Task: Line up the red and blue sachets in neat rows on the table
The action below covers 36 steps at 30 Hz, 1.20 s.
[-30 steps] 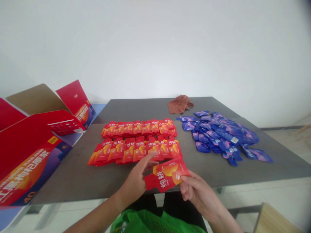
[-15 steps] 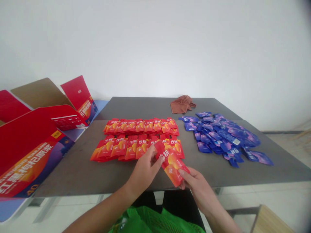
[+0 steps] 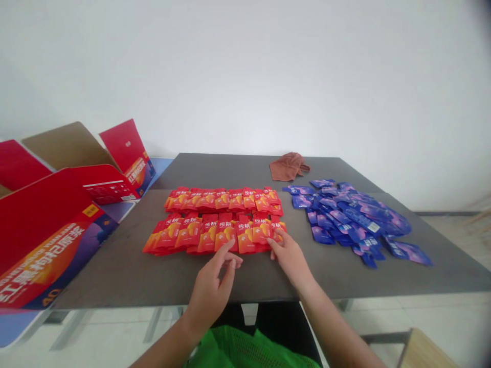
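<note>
Red and orange pouches lie overlapping in two rows on the dark table, a back row point(image 3: 222, 199) and a front row point(image 3: 207, 232). At the right end of the front row, my right hand point(image 3: 288, 255) has its thumb and fingers closed at the lower corner of a red pouch point(image 3: 261, 229) lying on top of its neighbours. My left hand point(image 3: 215, 281) hovers by the near edge of the front row, empty, with its fingers apart. Part of the last pouch on the right is hidden behind my right fingers.
Blue and purple pouches point(image 3: 345, 212) lie in a loose heap at the right of the table point(image 3: 153, 278). Behind is a crumpled brown cloth point(image 3: 288, 166). An opened red carton point(image 3: 42, 240) stands at the left on a blue surface point(image 3: 19, 327).
The red pouch held between both hands now lies on the right part of the front row. My left hand has let go and drawn back left; my right hand moved forward with the pouch.
</note>
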Each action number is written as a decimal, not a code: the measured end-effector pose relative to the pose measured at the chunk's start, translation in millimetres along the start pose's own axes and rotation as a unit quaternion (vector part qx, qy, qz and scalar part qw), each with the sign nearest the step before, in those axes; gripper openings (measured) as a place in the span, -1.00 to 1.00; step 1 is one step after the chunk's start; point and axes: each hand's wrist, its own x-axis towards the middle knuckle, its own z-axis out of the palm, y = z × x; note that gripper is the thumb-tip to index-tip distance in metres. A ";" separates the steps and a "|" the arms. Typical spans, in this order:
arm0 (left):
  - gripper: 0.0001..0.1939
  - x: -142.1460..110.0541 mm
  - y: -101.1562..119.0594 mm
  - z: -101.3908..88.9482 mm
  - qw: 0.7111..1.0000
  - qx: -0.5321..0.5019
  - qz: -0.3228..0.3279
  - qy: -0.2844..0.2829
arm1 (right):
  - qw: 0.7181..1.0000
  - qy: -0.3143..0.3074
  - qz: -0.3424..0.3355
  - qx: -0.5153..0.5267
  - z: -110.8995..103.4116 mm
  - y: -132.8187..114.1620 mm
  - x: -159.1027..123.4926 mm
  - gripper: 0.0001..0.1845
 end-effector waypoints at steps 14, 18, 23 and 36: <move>-0.61 -4.0 -23.5 -1.9 0.973 0.186 0.135 0.024 | 0.910 0.032 -0.349 -0.221 -16.1 12.8 9.2 -0.58; -0.56 6.4 -21.6 11.1 0.938 0.281 0.193 -0.056 | 0.894 -0.040 -0.393 -0.213 -9.1 24.5 8.6 -0.57; -0.58 8.9 -21.9 18.0 0.931 0.302 0.185 -0.089 | 0.896 -0.045 -0.395 -0.197 -16.7 32.9 4.7 -0.65; -0.57 -12.0 -22.3 0.9 0.941 0.248 0.230 0.000 | 0.901 -0.003 -0.399 -0.169 -29.5 43.7 -2.1 -0.66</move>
